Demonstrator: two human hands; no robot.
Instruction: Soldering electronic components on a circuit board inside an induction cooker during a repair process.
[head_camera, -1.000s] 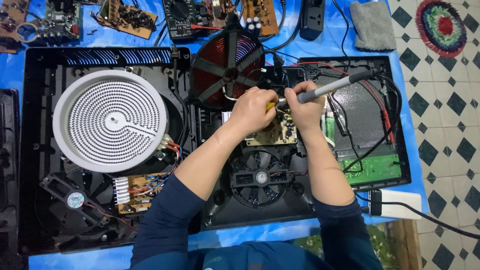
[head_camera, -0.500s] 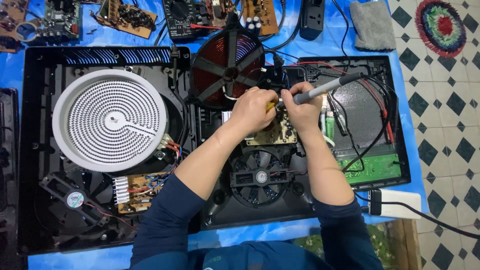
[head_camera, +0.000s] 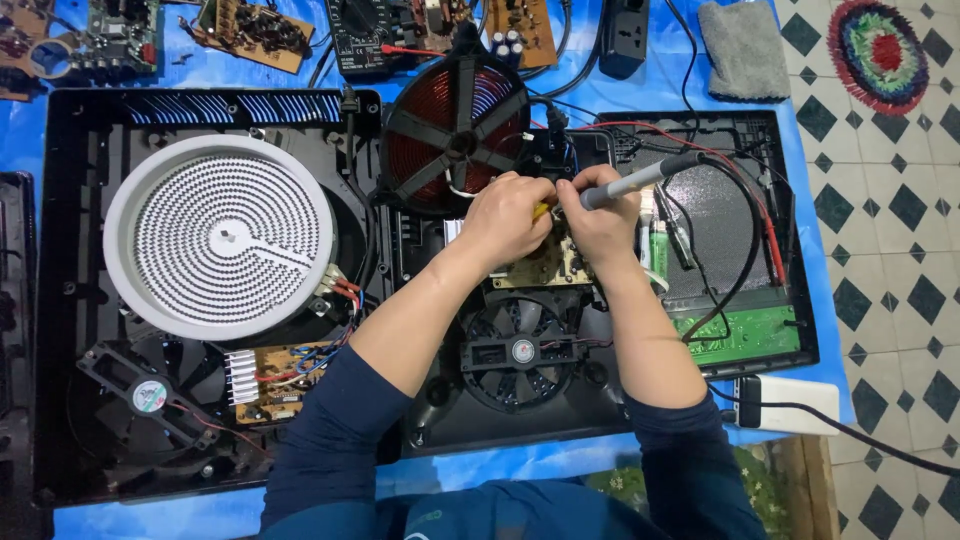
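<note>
Blue-covered bench, right hand (head_camera: 600, 215) gripping soldering iron (head_camera: 640, 180), left hand (head_camera: 510, 220) seemingly pinching yellow tool (head_camera: 540, 210)

1. Left hand (head_camera: 512, 218) closed around a small yellow-tipped tool (head_camera: 541, 210), resting over a tan circuit board (head_camera: 545, 268).
2. Right hand (head_camera: 603, 222) gripping a grey-handled soldering iron (head_camera: 640, 180), handle angled up to the right, tip hidden between the hands.
3. Both hands touching, set inside an opened black cooker housing (head_camera: 70, 120) on a blue worktop (head_camera: 560, 465).
4. Copper induction coil (head_camera: 458, 132) tilted just above the hands; black fan (head_camera: 520, 352) just below them.
5. White round heating element (head_camera: 220, 235) well to the left, another fan (head_camera: 148, 396) beneath it.
6. Green board (head_camera: 745, 335) at right; grey cloth (head_camera: 742, 48) beyond the housing.
</note>
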